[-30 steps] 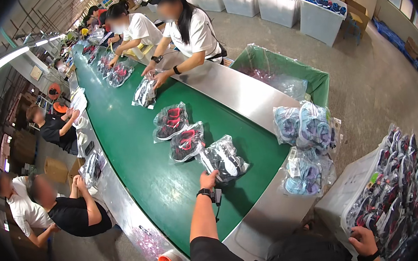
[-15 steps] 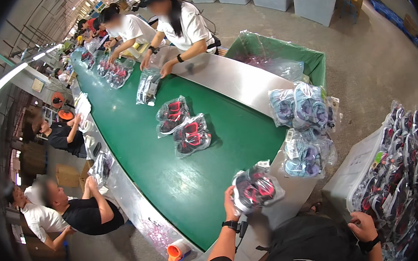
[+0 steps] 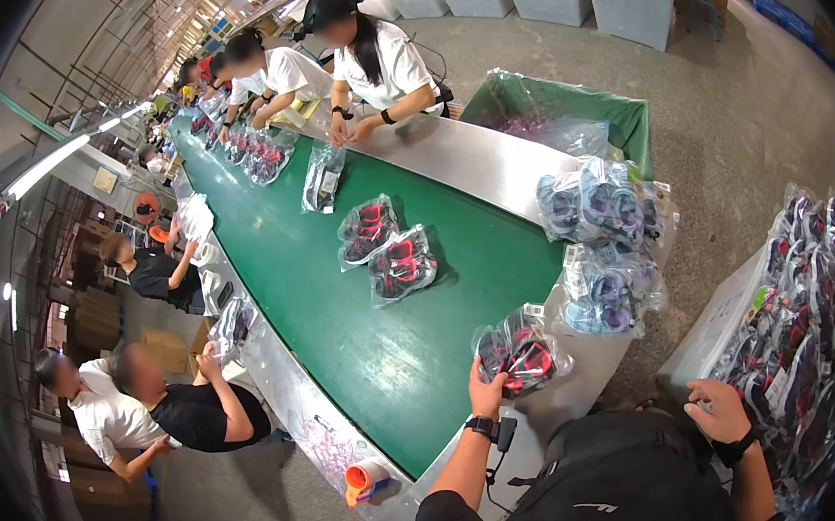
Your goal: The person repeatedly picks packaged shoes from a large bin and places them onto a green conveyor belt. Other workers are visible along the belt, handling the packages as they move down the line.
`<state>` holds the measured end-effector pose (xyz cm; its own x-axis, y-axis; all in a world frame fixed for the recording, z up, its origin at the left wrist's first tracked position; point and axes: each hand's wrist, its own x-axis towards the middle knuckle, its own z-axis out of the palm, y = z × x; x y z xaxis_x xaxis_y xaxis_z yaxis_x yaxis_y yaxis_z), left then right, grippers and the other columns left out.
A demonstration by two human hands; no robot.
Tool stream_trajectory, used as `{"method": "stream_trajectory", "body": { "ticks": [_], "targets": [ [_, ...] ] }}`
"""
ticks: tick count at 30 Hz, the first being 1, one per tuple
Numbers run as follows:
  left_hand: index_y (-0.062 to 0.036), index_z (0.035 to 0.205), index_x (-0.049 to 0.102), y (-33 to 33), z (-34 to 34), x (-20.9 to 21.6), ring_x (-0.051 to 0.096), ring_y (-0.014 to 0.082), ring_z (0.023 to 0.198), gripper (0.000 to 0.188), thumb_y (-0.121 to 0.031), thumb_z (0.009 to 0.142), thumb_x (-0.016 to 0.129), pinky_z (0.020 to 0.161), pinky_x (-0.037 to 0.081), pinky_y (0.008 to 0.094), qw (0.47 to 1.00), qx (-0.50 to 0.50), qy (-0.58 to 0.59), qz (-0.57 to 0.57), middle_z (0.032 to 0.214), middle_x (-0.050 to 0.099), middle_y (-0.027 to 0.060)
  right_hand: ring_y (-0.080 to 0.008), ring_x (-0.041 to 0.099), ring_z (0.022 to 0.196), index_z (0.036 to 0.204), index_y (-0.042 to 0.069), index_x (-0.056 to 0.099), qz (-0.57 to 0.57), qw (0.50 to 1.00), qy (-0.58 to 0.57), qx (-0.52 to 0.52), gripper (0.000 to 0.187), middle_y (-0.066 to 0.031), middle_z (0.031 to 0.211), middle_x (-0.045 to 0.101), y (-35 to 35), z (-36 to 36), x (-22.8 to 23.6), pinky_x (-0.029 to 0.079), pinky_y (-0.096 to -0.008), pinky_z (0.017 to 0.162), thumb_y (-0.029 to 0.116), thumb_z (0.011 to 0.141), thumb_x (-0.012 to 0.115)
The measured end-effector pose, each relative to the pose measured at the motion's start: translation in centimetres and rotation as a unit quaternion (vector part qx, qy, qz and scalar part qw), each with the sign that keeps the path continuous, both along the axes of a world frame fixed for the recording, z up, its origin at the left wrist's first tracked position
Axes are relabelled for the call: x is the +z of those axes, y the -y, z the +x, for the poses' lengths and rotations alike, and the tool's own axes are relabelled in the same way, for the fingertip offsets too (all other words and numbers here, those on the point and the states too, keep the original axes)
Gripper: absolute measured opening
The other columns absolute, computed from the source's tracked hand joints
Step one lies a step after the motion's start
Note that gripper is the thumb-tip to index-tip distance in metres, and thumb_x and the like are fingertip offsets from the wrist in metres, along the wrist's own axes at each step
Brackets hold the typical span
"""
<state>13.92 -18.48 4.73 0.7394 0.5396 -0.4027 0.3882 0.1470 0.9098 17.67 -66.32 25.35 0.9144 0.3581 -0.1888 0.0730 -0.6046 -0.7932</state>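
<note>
My left hand (image 3: pixel 487 389) grips the near left side of a clear plastic bag of black and red sandals (image 3: pixel 525 356), over the near right end of the green conveyor belt (image 3: pixel 345 338). Whether the bag rests on the surface cannot be told. Empty, with fingers loosely bent and apart, my right hand (image 3: pixel 718 410) hovers at the lower right, beside a bin (image 3: pixel 693 350) heaped with bagged dark and red shoes (image 3: pixel 798 344). On the belt ahead lie two more bags of black and red sandals (image 3: pixel 403 267).
Stacked bags of pale blue and purple sandals (image 3: pixel 604 293) sit at the belt's right corner. Behind them stands a green-lined container (image 3: pixel 626 125). An orange and white cup (image 3: pixel 363 477) is on the left metal edge. Co-workers (image 3: pixel 384 73) line both sides.
My left hand has shifted the sandal bag slightly away from me. My right hand has lifted a little and its fingers have loosened. The whole view has turned slightly.
</note>
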Motion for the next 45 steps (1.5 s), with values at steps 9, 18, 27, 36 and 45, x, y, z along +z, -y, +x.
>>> {"method": "stream_trajectory", "body": {
  "ticks": [9,18,27,36,45],
  "targets": [
    [0.0003,0.159,0.032,5.1,3.8,11.3,0.064,0.0176,0.105,0.078,0.0,0.09,0.068,0.097,0.053,0.0322,0.967,-0.024,0.069,-0.244,0.123,0.064,0.0115,-0.0361,0.068,0.093,0.119,0.002,0.067,-0.001,0.982,0.181,0.043,0.036,-0.014,0.097,0.069,-1.3,3.1,5.4,0.054,-0.0412,0.082,0.008,0.084,0.075],
    [-0.0096,0.143,0.054,14.6,7.7,20.8,0.07,0.0329,0.108,0.051,-0.027,0.096,0.059,0.078,0.063,0.0506,0.88,-0.203,-0.003,-0.43,0.126,0.069,0.0151,-0.0332,0.06,0.119,0.135,0.009,0.06,0.021,0.955,0.286,0.077,0.058,-0.0114,0.128,0.063,-1.3,4.4,10.6,0.05,-0.0436,0.101,0.005,0.08,0.078],
    [-0.0059,0.139,0.057,23.2,7.3,25.4,0.068,0.0343,0.114,0.048,-0.03,0.098,0.054,0.095,0.057,0.0513,0.819,-0.383,-0.077,-0.421,0.133,0.066,0.0161,-0.0343,0.056,0.127,0.14,0.015,0.056,0.005,0.939,0.33,0.097,0.068,-0.0148,0.141,0.051,4.3,1.8,11.6,0.047,-0.0453,0.101,0.003,0.075,0.073],
    [-0.0054,0.157,0.038,30.0,7.9,21.8,0.061,0.0378,0.125,0.061,-0.04,0.107,0.044,0.081,0.063,0.0511,0.772,-0.422,-0.058,-0.473,0.143,0.058,0.0178,-0.0304,0.063,0.105,0.109,0.011,0.066,-0.057,0.943,0.324,-0.052,0.046,-0.0091,0.117,0.059,17.8,-3.0,14.8,0.055,-0.0427,0.085,0.025,0.069,0.085],
    [-0.0173,0.142,0.058,28.0,8.0,19.0,0.065,0.02,0.099,0.05,-0.045,0.101,0.057,0.083,0.054,0.038,0.9,-0.309,-0.048,-0.304,0.117,0.069,0.0039,-0.0333,0.064,0.097,0.105,0.002,0.064,-0.336,0.815,0.367,-0.298,0.055,-0.0134,0.102,0.06,38.5,-5.7,18.0,0.055,-0.0429,0.085,0.032,0.065,0.087]
  ]
}}
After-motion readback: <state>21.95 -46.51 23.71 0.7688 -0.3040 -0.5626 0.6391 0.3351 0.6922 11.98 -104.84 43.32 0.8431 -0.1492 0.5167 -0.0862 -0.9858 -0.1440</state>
